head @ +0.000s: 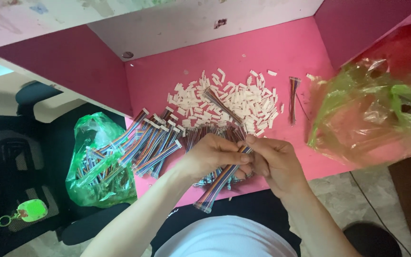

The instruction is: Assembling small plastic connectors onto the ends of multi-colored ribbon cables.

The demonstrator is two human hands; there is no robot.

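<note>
Both of my hands meet at the lower middle of the frame, over the near edge of the pink tabletop [300,57]. My left hand [210,154] is curled narrow around a flat multicoloured ribbon of thin wires [220,183], and my right hand [274,162] pinches the ribbon's upper end between thumb and fingertips, just where the two hands touch. The ribbon's long axis runs on a slant, from that pinch down and left to its free end near the lower edge of the desk, so the working end lies nearer my right hand. Directly above the hands, toward the upper middle, lies a loose heap of small white plastic connector housings [229,97], with more wire ribbons fanned between. A green plastic bag of finished ribbons [98,164] hangs at lower left; a crumpled translucent green bag [372,114] sits at right.
</note>
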